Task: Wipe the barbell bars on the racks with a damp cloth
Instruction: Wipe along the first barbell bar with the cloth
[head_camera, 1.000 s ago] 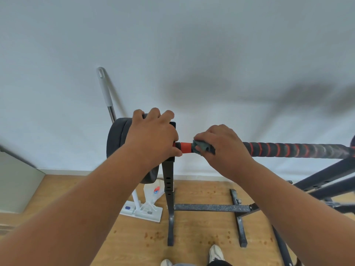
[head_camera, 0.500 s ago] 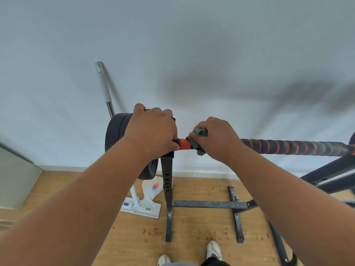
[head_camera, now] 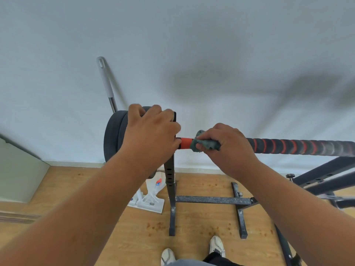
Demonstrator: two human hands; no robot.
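Since the earlier frame, one cloth has been slid slightly right along one bar, pinched by the right hand; one rack post is gripped by the left hand.

Red-striped black bar, grey-green cloth

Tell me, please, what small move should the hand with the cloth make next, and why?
Probably slide the cloth leftward over the bare orange section. The right hand grips it around the bar just beside that patch, while the left hand steadies the plate end.
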